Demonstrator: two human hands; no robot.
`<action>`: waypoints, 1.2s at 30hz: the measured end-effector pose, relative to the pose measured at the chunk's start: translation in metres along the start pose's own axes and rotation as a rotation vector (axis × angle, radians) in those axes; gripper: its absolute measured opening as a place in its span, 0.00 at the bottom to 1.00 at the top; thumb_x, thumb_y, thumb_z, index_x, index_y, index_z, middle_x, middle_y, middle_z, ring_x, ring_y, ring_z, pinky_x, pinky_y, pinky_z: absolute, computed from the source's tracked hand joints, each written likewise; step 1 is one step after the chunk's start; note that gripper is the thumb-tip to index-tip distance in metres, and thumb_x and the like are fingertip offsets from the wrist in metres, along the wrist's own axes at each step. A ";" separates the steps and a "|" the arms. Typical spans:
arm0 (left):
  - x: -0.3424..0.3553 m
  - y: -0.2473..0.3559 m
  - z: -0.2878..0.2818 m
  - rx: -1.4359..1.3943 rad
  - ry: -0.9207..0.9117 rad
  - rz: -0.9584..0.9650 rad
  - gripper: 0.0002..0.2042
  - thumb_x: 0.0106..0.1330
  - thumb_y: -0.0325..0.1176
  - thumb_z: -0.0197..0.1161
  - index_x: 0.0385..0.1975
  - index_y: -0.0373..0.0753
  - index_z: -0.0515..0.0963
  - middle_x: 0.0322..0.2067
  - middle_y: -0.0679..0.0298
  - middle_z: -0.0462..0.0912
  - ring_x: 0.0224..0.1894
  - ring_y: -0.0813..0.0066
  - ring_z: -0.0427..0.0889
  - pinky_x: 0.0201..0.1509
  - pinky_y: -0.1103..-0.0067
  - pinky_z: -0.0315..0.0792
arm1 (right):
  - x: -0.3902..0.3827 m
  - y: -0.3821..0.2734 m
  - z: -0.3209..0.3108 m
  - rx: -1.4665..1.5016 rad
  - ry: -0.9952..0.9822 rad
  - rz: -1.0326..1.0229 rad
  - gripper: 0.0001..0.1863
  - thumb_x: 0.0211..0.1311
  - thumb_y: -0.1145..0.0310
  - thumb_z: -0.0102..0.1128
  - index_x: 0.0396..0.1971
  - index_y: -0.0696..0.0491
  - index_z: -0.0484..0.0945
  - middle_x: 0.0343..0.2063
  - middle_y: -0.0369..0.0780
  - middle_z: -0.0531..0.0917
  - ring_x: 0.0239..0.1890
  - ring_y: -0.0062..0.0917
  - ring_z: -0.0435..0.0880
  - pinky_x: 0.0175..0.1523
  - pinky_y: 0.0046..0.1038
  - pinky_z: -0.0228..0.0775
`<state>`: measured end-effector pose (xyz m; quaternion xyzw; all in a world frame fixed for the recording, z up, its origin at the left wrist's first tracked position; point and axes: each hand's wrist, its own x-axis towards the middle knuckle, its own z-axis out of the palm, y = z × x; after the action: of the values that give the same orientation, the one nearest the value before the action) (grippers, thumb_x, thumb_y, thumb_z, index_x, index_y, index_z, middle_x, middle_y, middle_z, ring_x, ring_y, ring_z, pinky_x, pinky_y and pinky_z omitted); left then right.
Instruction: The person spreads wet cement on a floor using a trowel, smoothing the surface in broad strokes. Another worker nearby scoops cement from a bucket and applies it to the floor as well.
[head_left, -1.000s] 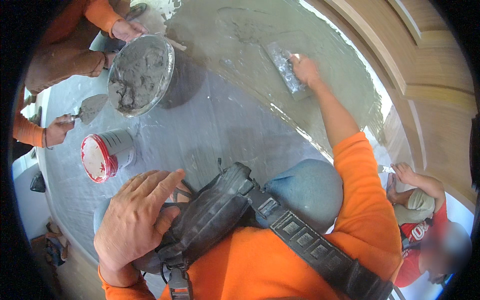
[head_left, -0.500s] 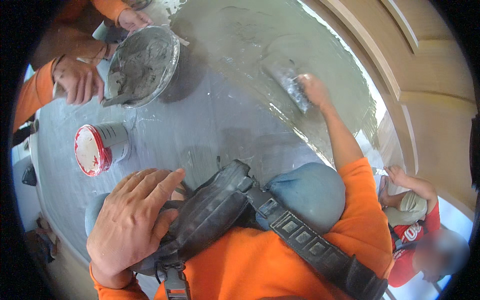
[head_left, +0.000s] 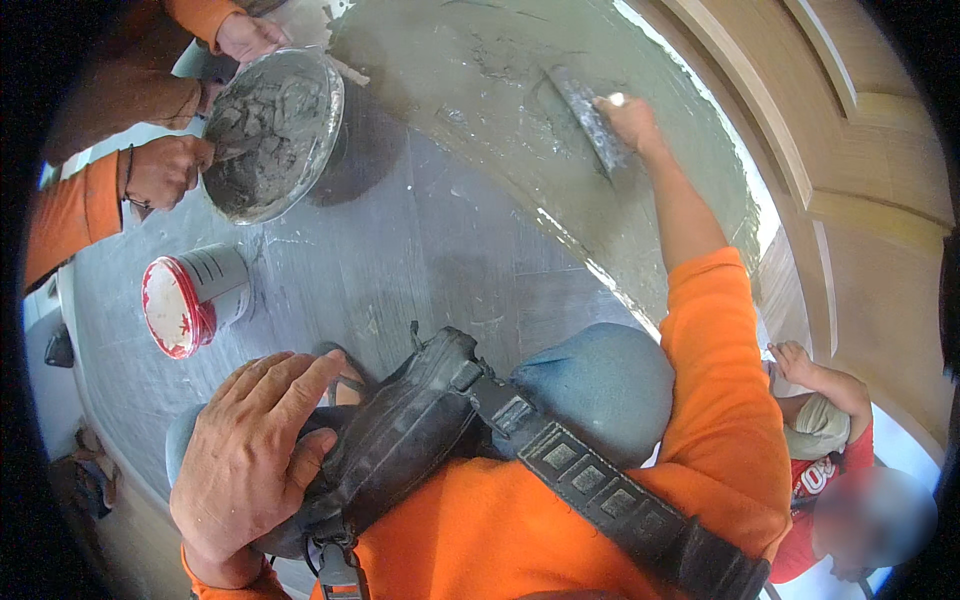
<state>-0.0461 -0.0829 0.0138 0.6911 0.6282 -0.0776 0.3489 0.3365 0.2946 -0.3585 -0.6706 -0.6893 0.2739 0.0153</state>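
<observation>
My right hand (head_left: 632,122) is closed round the handle of a flat metal trowel (head_left: 590,120). The trowel's long blade lies against a layer of wet grey cement (head_left: 465,110) spread over the floor at upper right. My right arm is stretched far forward. My left hand (head_left: 250,445) is over my left knee at lower left, fingers extended and thumb apart, with nothing in it.
A co-worker's hands (head_left: 165,170) are at a tilted bucket of grey cement (head_left: 270,135). A white tub with a red-rimmed lid (head_left: 195,300) lies nearby on the grey floor (head_left: 450,280). Wooden panelling (head_left: 880,260) borders the right; another person (head_left: 825,440) crouches at lower right.
My right hand and the trowel have moved slightly farther away over the cement. The co-worker's near hand has moved in from the bucket's lower rim to its left side. My left hand stays put.
</observation>
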 end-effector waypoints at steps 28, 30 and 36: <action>-0.022 -0.001 0.005 0.008 0.085 0.054 0.33 0.53 0.30 0.71 0.63 0.35 0.76 0.55 0.53 0.83 0.59 0.49 0.81 0.65 0.61 0.74 | -0.107 0.004 0.033 -0.053 0.170 0.048 0.27 0.66 0.42 0.66 0.44 0.54 0.86 0.38 0.52 0.90 0.43 0.49 0.89 0.49 0.44 0.77; -0.020 -0.002 0.005 -0.001 0.083 0.049 0.34 0.51 0.30 0.72 0.63 0.35 0.76 0.55 0.52 0.83 0.59 0.48 0.81 0.64 0.60 0.74 | -0.067 0.006 0.025 0.057 0.190 0.123 0.27 0.66 0.43 0.66 0.43 0.56 0.87 0.38 0.53 0.90 0.43 0.48 0.89 0.49 0.44 0.78; -0.018 0.002 0.003 -0.010 0.053 0.005 0.33 0.52 0.32 0.72 0.63 0.37 0.76 0.56 0.53 0.83 0.60 0.48 0.81 0.66 0.60 0.74 | 0.023 -0.021 0.019 -0.025 0.192 -0.096 0.31 0.65 0.42 0.64 0.45 0.59 0.87 0.38 0.55 0.90 0.45 0.48 0.90 0.52 0.43 0.77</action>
<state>-0.0465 -0.0994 0.0225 0.6927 0.6358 -0.0553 0.3360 0.3074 0.3104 -0.3744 -0.6600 -0.7194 0.1988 0.0861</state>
